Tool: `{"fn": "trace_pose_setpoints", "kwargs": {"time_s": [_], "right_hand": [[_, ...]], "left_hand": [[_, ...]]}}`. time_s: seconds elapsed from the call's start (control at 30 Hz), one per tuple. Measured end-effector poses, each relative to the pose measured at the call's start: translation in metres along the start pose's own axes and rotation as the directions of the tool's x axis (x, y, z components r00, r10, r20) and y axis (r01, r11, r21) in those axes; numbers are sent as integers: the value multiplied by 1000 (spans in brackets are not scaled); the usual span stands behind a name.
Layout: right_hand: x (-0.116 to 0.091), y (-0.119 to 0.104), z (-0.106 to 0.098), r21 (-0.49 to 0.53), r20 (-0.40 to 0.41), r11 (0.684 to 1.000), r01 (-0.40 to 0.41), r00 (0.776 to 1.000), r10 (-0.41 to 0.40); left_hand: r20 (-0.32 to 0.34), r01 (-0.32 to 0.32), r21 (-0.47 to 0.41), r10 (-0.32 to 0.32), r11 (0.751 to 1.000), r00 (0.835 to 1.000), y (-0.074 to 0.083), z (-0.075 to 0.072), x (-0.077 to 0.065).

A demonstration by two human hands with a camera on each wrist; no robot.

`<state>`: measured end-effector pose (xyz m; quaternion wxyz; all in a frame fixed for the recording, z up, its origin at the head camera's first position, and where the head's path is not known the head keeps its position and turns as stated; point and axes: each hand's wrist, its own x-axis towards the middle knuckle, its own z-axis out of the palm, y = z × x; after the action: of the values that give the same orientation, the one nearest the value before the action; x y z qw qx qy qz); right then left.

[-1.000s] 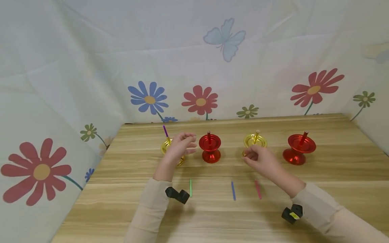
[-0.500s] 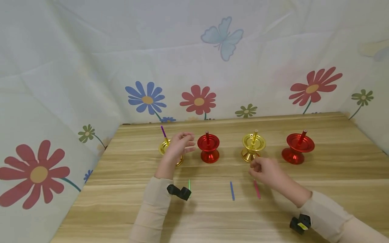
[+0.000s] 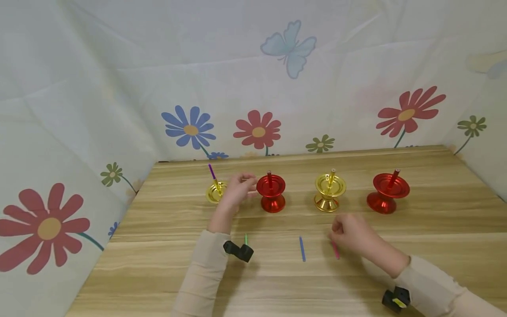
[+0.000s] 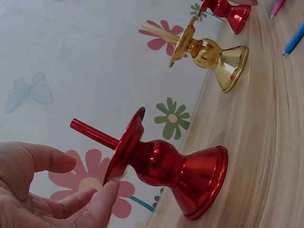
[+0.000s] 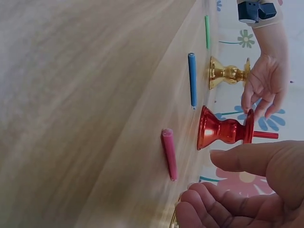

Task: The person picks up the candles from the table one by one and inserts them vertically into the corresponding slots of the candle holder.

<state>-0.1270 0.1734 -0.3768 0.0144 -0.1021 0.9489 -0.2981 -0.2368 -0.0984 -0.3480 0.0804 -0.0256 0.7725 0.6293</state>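
My left hand (image 3: 237, 189) is beside the left red candle holder (image 3: 273, 203). In the left wrist view its fingertips are right at the dish rim, with the thumb (image 4: 54, 159) apart from the stem. My right hand (image 3: 352, 231) hovers over the far end of a thin pink candle (image 5: 169, 154), which lies on the table. In the right wrist view the thumb (image 5: 237, 159) and the bent fingers (image 5: 213, 206) stand apart, with nothing between them. A purple candle (image 3: 212, 171) stands in the left gold candle holder (image 3: 213, 193), partly behind my left hand.
A second gold candle holder (image 3: 326, 203) and another red candle holder (image 3: 382, 203) stand to the right in the row. A blue candle (image 3: 303, 249) and a green candle (image 3: 246, 239) lie in front on the wooden table (image 3: 277, 295). A flowered cloth (image 3: 222, 79) hangs behind.
My right hand has come down from the right gold candle holder toward the pink candle. My left hand has shifted slightly right, closer to the left red candle holder.
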Motion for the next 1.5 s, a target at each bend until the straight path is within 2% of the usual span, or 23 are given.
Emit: {"fn": "trace_pose_setpoints", "kwargs": {"time_s": [0.1, 0.2, 0.5, 0.67, 0.83, 1.33, 1.5], "right_hand": [[-1, 0, 1, 3, 22, 999, -33, 999, 33], [-2, 1, 2, -3, 32, 998, -57, 998, 57], [-6, 4, 5, -54, 33, 998, -21, 999, 23], [-6, 4, 7, -54, 68, 998, -21, 997, 24], [-5, 4, 6, -69, 108, 997, -41, 993, 49], [0, 2, 7, -123, 137, 991, -46, 989, 63], [2, 3, 9, -156, 157, 987, -23, 986, 48]], "left_hand": [[2, 6, 9, -6, 1000, 1000, -2, 2, 0], [10, 7, -21, -7, 1000, 1000, -2, 4, 1], [5, 3, -61, -3, 998, 1000, -6, 8, 3], [3, 13, -84, -12, 996, 1000, -10, 7, 5], [3, 37, -66, -37, 997, 999, -10, 6, 6], [17, 3, -107, -1, 994, 1000, -13, 6, 7], [23, 14, -110, -11, 994, 1000, -14, 5, 8]]}}
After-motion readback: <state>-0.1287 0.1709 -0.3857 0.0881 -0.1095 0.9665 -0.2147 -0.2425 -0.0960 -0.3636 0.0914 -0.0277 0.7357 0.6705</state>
